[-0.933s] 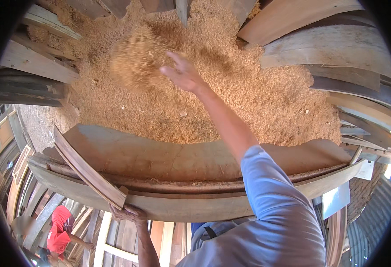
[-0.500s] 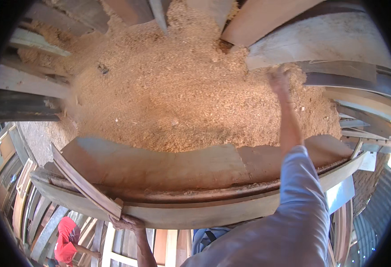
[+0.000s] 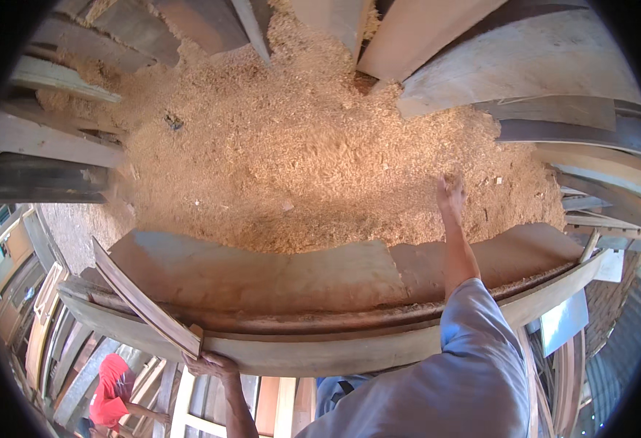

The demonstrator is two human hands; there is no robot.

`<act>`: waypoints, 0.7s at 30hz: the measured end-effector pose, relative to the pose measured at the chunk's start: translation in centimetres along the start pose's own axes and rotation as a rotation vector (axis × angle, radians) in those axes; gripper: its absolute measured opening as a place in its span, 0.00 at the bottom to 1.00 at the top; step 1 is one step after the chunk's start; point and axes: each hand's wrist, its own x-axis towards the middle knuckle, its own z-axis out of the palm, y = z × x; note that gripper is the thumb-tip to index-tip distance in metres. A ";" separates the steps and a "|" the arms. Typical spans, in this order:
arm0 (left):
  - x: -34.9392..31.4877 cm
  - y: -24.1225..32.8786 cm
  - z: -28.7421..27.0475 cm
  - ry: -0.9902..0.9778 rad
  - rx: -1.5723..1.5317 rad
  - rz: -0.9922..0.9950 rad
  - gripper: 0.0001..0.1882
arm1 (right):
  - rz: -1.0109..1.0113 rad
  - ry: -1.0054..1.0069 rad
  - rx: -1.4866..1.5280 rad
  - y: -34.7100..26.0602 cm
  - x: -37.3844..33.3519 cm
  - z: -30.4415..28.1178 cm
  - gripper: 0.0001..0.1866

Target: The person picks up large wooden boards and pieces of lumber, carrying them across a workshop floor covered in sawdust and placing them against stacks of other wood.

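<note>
A wide heap of brown wood shavings (image 3: 298, 153) spreads before me. My right hand (image 3: 450, 193) is stretched out over its near right part, fingers extended and apart, with nothing seen in them. Whether the fingertips touch the shavings I cannot tell. My left hand (image 3: 212, 366) is closed on the top edge of a long wooden board (image 3: 320, 354) that runs across in front of me. Right beside that hand ends a narrow wooden strip (image 3: 145, 299), slanting up to the left. Some of the left fingers are hidden behind the board.
Flat sheets (image 3: 262, 274) lie between the board and the heap. Planks (image 3: 510, 62) and a dark beam (image 3: 43, 179) ring the heap. A person in a red top (image 3: 111, 394) is at the lower left, near stacked timber. Corrugated sheeting (image 3: 623, 358) stands at the lower right.
My right hand has come back toward me from the far right edge of the heap, near the pale plank. My left hand keeps its hold on the board.
</note>
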 end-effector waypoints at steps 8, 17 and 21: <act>0.6 1.4 -0.7 -0.028 0.018 0.071 0.34 | 0.228 -0.133 -0.126 -13.2 -6.8 11.3 0.35; 1.2 2.3 -1.1 0.073 -0.102 -0.043 0.30 | -0.197 -0.864 0.841 -38.6 -24.5 10.2 0.46; 3.8 4.5 -1.9 0.110 -0.121 0.030 0.27 | -0.924 -0.570 0.318 -34.0 -21.0 10.2 0.29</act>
